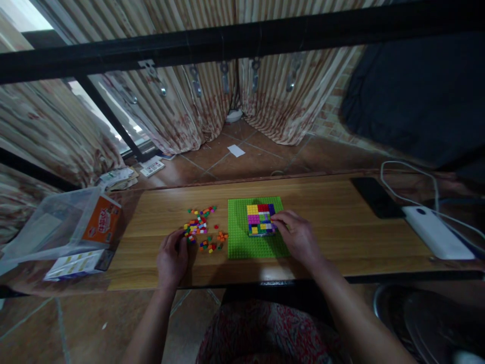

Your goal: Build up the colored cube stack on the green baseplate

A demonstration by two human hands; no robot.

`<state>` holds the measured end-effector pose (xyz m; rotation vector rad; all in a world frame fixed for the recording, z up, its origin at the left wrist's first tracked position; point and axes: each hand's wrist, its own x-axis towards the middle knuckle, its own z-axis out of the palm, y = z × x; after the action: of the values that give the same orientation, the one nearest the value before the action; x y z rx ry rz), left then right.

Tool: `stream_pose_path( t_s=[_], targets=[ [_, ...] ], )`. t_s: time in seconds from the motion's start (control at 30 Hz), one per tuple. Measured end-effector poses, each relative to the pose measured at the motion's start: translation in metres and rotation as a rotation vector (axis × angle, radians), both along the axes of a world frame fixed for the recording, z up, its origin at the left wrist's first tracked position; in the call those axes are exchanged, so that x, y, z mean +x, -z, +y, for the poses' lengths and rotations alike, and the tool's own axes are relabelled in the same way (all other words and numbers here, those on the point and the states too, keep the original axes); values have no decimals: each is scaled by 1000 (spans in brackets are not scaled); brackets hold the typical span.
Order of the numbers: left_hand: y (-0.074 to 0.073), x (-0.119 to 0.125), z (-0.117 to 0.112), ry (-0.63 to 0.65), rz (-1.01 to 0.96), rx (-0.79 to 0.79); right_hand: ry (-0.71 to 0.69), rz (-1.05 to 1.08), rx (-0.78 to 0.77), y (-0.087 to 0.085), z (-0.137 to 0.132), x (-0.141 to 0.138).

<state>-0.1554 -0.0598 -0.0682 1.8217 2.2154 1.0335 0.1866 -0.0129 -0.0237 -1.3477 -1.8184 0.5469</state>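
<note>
A green baseplate [242, 242] lies on the wooden table [333, 227]. On it stands a block of yellow, red, magenta and blue bricks [259, 218]. My right hand [297, 235] rests at the block's right side, fingers curled and touching it. A scatter of small loose bricks [202, 227] lies left of the baseplate. My left hand [172, 255] sits at the lower left of that scatter, fingertips bent onto the bricks; whether it holds one is hidden.
A clear plastic bag with an orange box [102, 220] and a leaflet [76, 263] lie at the table's left end. A dark phone [375, 197], a white power bank [435, 232] and white cable [409, 169] are at the right. Curtains hang behind.
</note>
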Motion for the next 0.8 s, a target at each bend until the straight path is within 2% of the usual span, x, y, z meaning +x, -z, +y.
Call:
stream_pose_path(
  t_s=[0.23,0.47,0.57,0.8],
  targets=[
    [-1,2,0,-1,-6,-6,-23,25,-36,-3,0,3],
    [1,1,0,-16,15,2,-2,101,-42,4,3,5],
    [0,2,0,-21,20,-7,47,253,-119,10,6,4],
    [-2,4,0,-22,16,0,205,886,-455,24,9,-6]
  ],
)
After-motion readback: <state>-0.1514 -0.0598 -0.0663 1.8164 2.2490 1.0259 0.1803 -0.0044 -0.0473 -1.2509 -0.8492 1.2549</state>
